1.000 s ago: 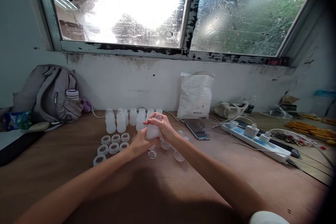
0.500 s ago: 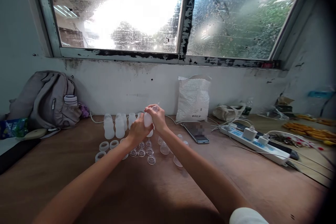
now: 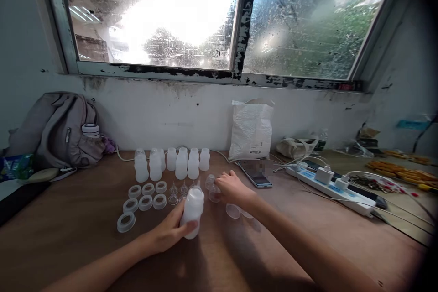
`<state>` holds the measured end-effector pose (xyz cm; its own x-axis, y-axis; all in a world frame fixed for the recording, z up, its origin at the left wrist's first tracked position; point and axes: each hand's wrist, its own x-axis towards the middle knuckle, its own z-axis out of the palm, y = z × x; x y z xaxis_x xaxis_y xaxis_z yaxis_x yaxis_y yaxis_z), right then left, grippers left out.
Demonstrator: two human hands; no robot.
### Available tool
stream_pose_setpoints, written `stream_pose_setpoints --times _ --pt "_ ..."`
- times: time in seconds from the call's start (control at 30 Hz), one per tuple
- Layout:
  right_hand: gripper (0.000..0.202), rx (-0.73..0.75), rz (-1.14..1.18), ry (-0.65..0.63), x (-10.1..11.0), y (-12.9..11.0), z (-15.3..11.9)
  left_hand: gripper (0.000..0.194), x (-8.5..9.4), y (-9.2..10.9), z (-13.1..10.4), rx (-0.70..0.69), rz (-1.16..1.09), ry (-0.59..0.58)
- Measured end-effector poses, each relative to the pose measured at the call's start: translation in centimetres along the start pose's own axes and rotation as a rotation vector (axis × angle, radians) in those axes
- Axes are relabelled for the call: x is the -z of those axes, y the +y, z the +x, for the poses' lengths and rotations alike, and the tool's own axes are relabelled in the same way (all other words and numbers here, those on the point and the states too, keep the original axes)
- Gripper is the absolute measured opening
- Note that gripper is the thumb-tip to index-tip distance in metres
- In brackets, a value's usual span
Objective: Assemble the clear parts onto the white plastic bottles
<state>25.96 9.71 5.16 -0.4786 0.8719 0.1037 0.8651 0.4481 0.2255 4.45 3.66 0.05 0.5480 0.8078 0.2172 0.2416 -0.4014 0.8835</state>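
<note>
My left hand [image 3: 171, 230] is wrapped round a frosted white baby bottle [image 3: 192, 214], which stands slightly tilted near the middle of the table. Something clear tops the bottle, its details blurred. To the right, my right hand [image 3: 236, 189] has its fingers closed at the top of a clear dome cap [image 3: 214, 194]. Another clear cap [image 3: 210, 181] is just behind it, and more clear caps [image 3: 233, 211] lie partly under my right forearm. Clear bottle nipples [image 3: 173, 198] sit left of the held bottle, some hidden behind it. Several white collar rings [image 3: 145, 202] lie farther left.
Frosted bottles [image 3: 181, 166] stand in rows at the back by the wall. A white plastic package [image 3: 252, 130] and a phone [image 3: 255, 174] are behind my right hand. A power strip [image 3: 331, 191] with cables lies at the right, a grey backpack [image 3: 56, 130] at the left.
My left hand has brought the bottle down and nearer to me. My right hand has left the bottle and moved right and down to the clear caps.
</note>
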Motion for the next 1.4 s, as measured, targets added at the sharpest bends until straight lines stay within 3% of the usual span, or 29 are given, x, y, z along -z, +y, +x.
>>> stream_pose_setpoints --times 0.17,0.37,0.5,0.57,0.77,1.13,1.3,1.4 --pt "0.021 0.051 0.089 -0.025 0.2 -0.5 0.0 0.045 -0.1 0.0 0.1 -0.072 0.125 -0.061" --pt "0.028 0.094 0.789 0.297 4.0 0.9 -1.3 0.05 0.0 -0.7 0.2 -0.029 0.019 -0.068" --pt "0.028 0.219 1.121 0.381 6.0 -0.3 -2.7 0.045 -0.1 -0.9 0.2 -0.034 -0.012 -0.062" --pt "0.031 0.266 1.122 0.368 6.3 -1.4 -3.1 0.044 -0.1 -0.8 0.2 -0.037 -0.018 -0.056" --pt "0.042 0.346 0.894 0.094 5.7 -3.8 -3.7 0.046 -0.1 -0.5 0.1 -0.068 -0.046 -0.086" --pt "0.049 0.304 1.042 0.019 4.3 -4.2 -2.8 0.038 0.0 -0.2 -0.1 -0.094 0.074 -0.124" --pt "0.044 0.25 1.107 0.07 4.1 -3.1 -2.8 0.053 0.2 -0.2 -0.6 -0.049 -0.075 -0.023" --pt "0.04 0.211 1.148 -0.011 2.6 -2.1 -3.6 0.052 0.5 0.1 -1.0 -0.027 -0.16 0.091"
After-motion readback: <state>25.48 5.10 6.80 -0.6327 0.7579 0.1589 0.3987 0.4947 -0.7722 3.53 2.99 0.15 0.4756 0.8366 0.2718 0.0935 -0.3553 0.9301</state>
